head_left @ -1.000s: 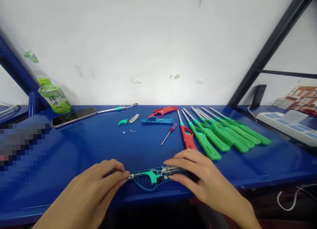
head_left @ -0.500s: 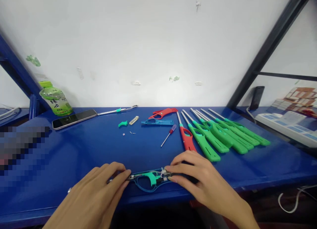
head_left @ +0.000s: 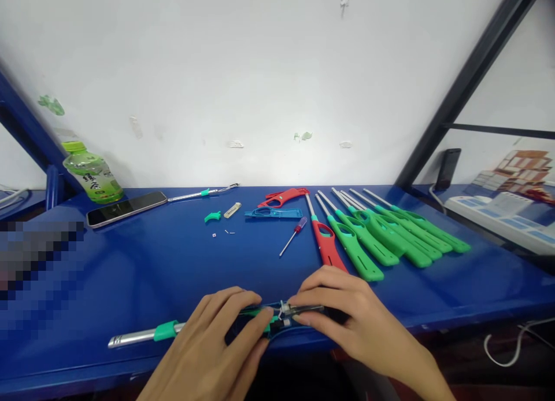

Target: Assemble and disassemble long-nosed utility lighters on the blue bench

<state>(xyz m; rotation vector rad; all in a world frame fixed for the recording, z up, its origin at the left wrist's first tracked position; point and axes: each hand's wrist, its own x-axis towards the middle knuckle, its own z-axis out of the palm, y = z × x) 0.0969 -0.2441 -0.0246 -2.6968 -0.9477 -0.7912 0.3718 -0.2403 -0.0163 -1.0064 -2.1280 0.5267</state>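
Observation:
A long-necked lighter lies with its blue half-shell (head_left: pixel 286 330) opened up near the table's front edge, its inner parts exposed. Its metal tube (head_left: pixel 134 337), with a green collar (head_left: pixel 165 331), sticks out to the left. My left hand (head_left: pixel 217 337) is closed over the green trigger area, thumb and fingers pinching the lighter there and hiding much of the trigger. At the right end, my right hand (head_left: pixel 347 308) pinches a dark, see-through part of the lighter beside a small white valve piece (head_left: pixel 285 309). The lighter's far right end is hidden under that hand.
Beyond my hands lie a screwdriver (head_left: pixel 293 236), a blue shell half (head_left: pixel 274 214), red shells (head_left: pixel 284 198), a green trigger (head_left: pixel 212 216) and tiny parts. Several green lighters (head_left: pixel 390 239) and a red one (head_left: pixel 326 245) fan out right. A phone (head_left: pixel 126 209) and bottle (head_left: pixel 93 172) stand left.
My left hand has slid right along the lighter, from the tube's base to the trigger, uncovering the tube and collar. My right hand stays nearly in place; the view has shifted slightly.

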